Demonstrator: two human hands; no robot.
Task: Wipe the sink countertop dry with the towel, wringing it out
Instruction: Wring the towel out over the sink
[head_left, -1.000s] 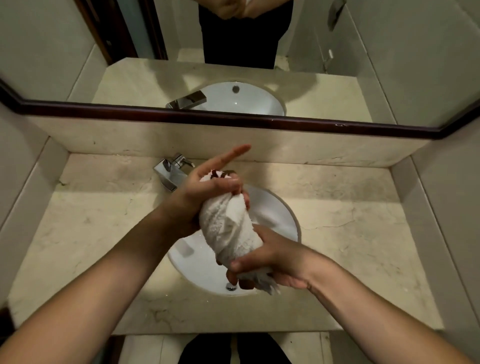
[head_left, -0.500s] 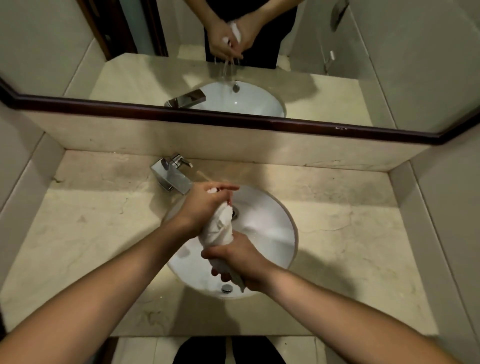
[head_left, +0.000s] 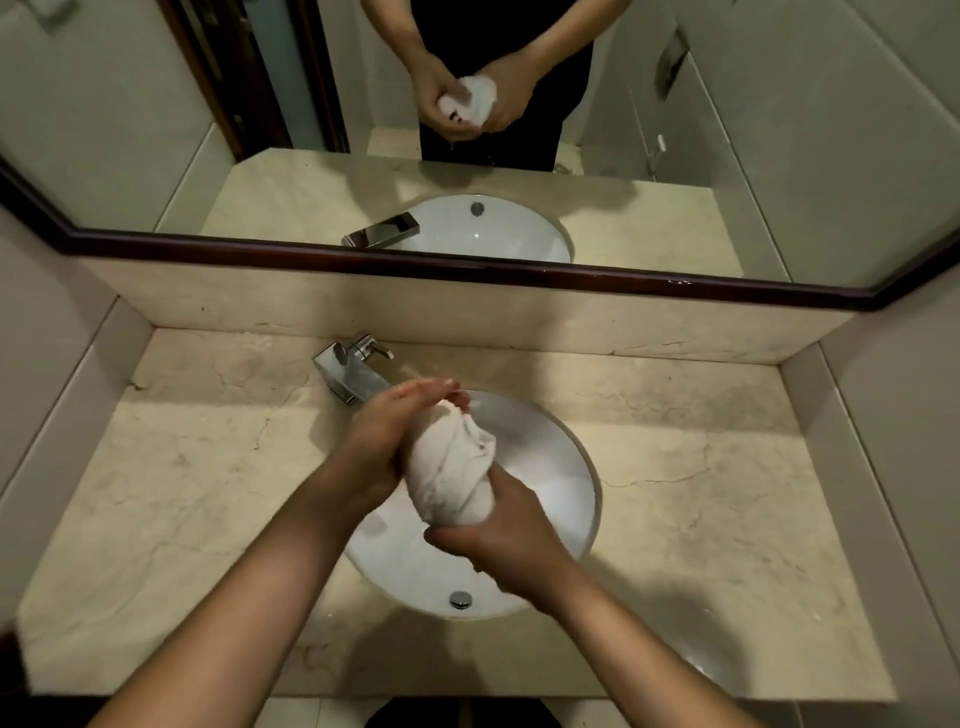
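Towel (head_left: 451, 470): white, bunched and twisted, held above the sink basin (head_left: 561, 467). Left hand (head_left: 387, 441) wraps its upper end, right hand (head_left: 498, 540) clenches the lower (both reflected in the mirror (head_left: 779, 130)). Faucet (head_left: 348, 371) behind basin.

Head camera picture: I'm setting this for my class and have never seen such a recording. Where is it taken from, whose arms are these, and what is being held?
No machine here: a person wears the camera on their head, looking down at their own arms. The left hand and right hand both have a grip on a twisted white towel, held above the round white sink. Around it lies a beige stone countertop, with a chrome faucet behind. The mirror above reflects the same hands and towel.
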